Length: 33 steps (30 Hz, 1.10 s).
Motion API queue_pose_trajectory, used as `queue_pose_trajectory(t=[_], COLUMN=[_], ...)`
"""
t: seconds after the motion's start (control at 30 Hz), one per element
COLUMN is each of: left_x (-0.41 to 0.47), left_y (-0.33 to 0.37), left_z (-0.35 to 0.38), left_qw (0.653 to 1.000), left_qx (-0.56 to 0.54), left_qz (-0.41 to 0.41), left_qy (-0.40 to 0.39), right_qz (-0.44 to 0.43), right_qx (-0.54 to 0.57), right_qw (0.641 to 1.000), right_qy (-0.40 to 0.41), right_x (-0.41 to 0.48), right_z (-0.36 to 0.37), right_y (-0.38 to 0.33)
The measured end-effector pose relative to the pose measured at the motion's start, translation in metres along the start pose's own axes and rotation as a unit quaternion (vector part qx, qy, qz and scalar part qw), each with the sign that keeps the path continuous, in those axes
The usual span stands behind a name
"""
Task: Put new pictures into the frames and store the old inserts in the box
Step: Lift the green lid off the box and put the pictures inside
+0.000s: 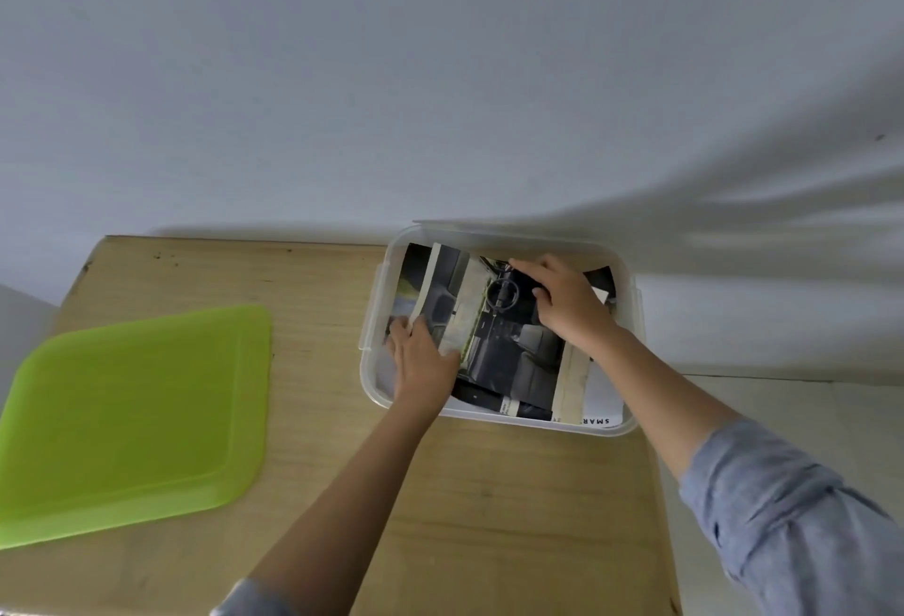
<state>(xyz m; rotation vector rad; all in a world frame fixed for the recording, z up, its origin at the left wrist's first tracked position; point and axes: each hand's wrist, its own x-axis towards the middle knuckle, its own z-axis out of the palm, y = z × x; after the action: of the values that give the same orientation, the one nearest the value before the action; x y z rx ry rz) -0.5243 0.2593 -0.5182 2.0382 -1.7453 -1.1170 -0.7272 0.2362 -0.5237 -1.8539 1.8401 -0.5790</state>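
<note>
Your left hand (423,361) pinches the edge of the top picture (508,361) in the box (635,332); your right hand (567,310) presses it with fingers straight.

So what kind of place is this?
Probably a plain room at home or a workroom: a light wooden table by a bare white wall, with a clear plastic box of printed pictures and a flat green plastic lid.

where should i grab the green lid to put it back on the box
Grip the green lid probably by its right edge, coming from the box side: it lies flat on the table, so only the rim offers a pinch, and that edge is nearest the box.
</note>
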Motion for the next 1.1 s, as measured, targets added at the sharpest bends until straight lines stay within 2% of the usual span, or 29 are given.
queue_pose_trajectory(t=[0.17,0.3,0.43,0.57,0.77,0.9,0.97,1.1], left_x=[-0.001,0.002,0.002,0.006,0.007,0.006,0.005,0.005], left_y=[0.000,0.001,0.002,0.001,0.003,0.003,0.003,0.008], left_z=[0.007,0.010,0.014,0.013,0.009,0.006,0.001,-0.023], left_qw=[0.993,0.984,0.982,0.979,0.977,0.977,0.980,0.980], left_qx=[0.112,0.176,0.184,0.193,0.205,0.205,0.178,0.107], left_qz=[0.006,-0.001,0.029,0.047,0.038,0.043,0.064,0.162], left_qy=[-0.021,-0.015,-0.025,-0.037,-0.039,-0.046,-0.056,-0.040], right_qz=[0.006,0.088,0.143,0.139,0.112,0.126,0.145,0.166], right_qx=[-0.035,-0.114,-0.202,-0.166,-0.131,-0.114,-0.100,-0.053], right_qw=[0.999,0.990,0.965,0.967,0.979,0.979,0.978,0.981], right_qy=[-0.001,0.001,-0.087,-0.132,-0.107,-0.110,-0.112,-0.083], right_x=[-0.004,-0.025,-0.045,-0.035,-0.029,-0.030,-0.028,-0.019], right_z=[0.005,0.005,0.012,0.020,0.021,0.018,0.013,0.001], right_y=[0.001,-0.003,-0.007,-0.007,0.003,-0.001,-0.010,-0.046])
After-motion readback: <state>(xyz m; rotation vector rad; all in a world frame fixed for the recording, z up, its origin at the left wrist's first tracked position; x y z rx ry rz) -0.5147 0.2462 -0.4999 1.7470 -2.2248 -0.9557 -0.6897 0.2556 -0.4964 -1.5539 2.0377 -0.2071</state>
